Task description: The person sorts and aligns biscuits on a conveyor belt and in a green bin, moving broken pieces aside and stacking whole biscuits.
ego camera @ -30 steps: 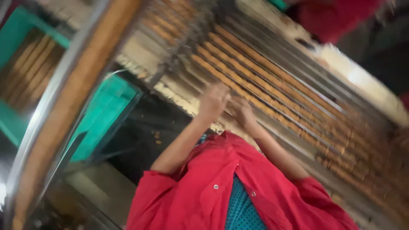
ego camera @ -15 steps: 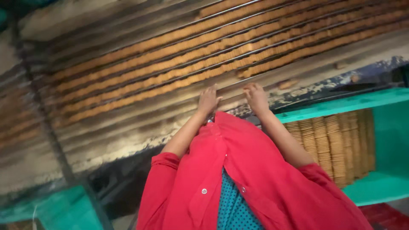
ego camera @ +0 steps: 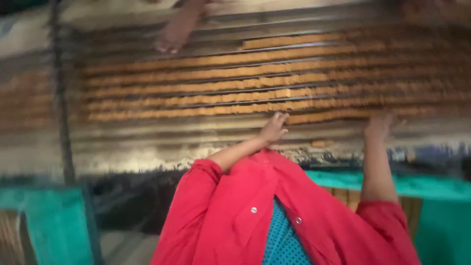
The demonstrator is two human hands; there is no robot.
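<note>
Golden-brown biscuits [ego camera: 255,88] lie in long packed rows across the grooved metal table [ego camera: 196,132], running left to right, with thin metal rails between the rows. The left hand [ego camera: 273,128] rests at the near edge of the nearest row, fingers loosely curled against the biscuits, not closed around any that I can make out. The right hand [ego camera: 379,125] is further right at the same near row, fingers spread open and touching it; the blur keeps me from telling whether it grips anything. Red sleeves [ego camera: 206,196] are pushed up both forearms. Another person's hand [ego camera: 172,40] reaches down at the far side of the table toward the far rows. As for progress, most rows look full and unbroken, so little seems lifted off, and the near row where both hands work appears intact. Below the table on the right, stacked biscuits sit inside a green crate [ego camera: 441,216]
</note>
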